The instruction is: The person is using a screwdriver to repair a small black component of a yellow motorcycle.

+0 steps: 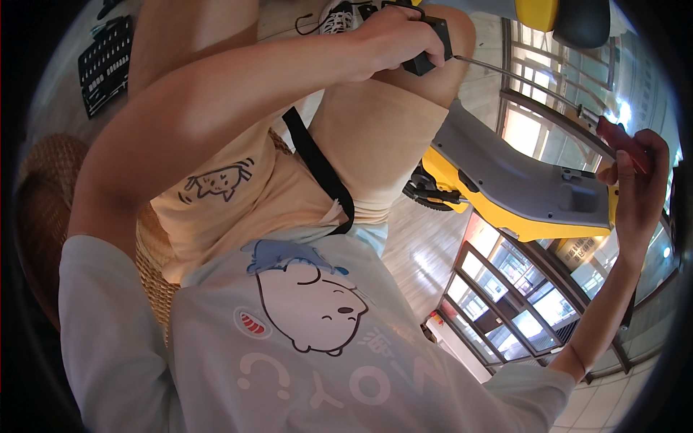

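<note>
Near the upper edge of the head view, above the bent knee, the left hand (pixel 401 42) was closed around a black block (pixel 442 35), its fingers folded over the near side. Out to the right, raised well apart from the left, the right hand (pixel 641 189) had its fingers and thumb closed about the red handle of a long-shafted screwdriver (pixel 619 139). The metal shaft slanted between the two hands, its far end reaching the edge of the black block; whether it entered the block or only touched it could not be told.

Beyond the lap, at the upper left, a black tool case (pixel 106 65) lay open on the floor (pixel 426 252), well apart from both hands. Rows of small pale and metallic pieces sat in its slots, too small to tell one from another. Below the screwdriver's shaft stood a grey-and-yellow body panel (pixel 505 162), with a shallow recess in its grey face and a dark wheel (pixel 427 196) near its lower left side. Under the wearer was a woven seat (pixel 155 249).
</note>
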Demonstrator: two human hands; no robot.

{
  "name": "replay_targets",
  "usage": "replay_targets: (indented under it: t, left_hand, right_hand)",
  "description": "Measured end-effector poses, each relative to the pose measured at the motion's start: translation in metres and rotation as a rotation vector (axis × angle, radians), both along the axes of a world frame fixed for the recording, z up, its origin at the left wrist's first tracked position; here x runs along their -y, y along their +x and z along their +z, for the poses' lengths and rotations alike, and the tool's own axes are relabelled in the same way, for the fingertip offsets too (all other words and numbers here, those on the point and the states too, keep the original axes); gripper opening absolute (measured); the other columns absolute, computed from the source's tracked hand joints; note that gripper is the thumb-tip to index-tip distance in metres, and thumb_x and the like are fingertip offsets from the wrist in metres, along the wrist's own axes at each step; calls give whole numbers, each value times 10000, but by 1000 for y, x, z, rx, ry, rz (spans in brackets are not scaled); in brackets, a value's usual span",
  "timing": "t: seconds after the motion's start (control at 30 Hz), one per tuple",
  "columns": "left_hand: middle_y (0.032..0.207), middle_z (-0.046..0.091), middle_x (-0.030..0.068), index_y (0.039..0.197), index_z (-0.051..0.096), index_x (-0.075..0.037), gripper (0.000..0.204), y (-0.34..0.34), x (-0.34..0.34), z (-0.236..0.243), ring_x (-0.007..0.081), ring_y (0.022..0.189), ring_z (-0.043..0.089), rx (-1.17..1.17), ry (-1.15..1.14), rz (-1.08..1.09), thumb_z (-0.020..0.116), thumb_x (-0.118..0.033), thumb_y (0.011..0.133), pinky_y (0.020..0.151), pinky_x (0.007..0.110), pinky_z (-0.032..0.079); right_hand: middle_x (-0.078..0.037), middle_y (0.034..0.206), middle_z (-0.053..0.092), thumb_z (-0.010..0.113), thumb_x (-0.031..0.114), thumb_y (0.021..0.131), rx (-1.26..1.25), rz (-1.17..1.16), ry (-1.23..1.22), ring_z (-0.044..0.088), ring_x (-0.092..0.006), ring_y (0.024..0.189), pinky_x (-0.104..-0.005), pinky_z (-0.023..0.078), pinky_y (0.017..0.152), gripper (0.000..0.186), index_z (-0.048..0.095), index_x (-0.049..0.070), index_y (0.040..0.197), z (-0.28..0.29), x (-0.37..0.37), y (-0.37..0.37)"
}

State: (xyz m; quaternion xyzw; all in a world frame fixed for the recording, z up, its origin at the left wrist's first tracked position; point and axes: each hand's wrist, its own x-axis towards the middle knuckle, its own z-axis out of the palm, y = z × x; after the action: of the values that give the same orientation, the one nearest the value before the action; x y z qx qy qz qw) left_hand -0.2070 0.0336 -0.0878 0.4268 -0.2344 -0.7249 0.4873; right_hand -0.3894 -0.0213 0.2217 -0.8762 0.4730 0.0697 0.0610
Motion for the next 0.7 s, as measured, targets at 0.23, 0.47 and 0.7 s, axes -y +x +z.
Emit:
replay_targets:
  t: [0.23,0.47,0.7]
  left_hand:
    - [734,546,3,838,588,-80,233,-1,-2,5,80,658,469,35,-22,8,733,-140,665,544,234,335]
    - [747,560,12,849,594,-74,227,1,0,2,83,678,504,13,5,33,726,-133,674,550,229,353]
    - [810,571,17,857,591,-78,241,0,-1,1,96,760,530,42,31,71,727,-144,669,632,244,391]
  right_hand:
    - [-56,1121,593,612,192,975,17,362,28,593,-79,834,-195,462,664,379,439,80,1293,8,8,-8]
    - [-35,1135,580,652,147,944,-117,188,14,525,-50,774,-186,421,644,384,455,87,1268,13,8,-16]
    - [-57,1132,579,638,115,940,-117,2,84,613,-118,940,-218,493,796,363,457,79,1254,8,2,-12]
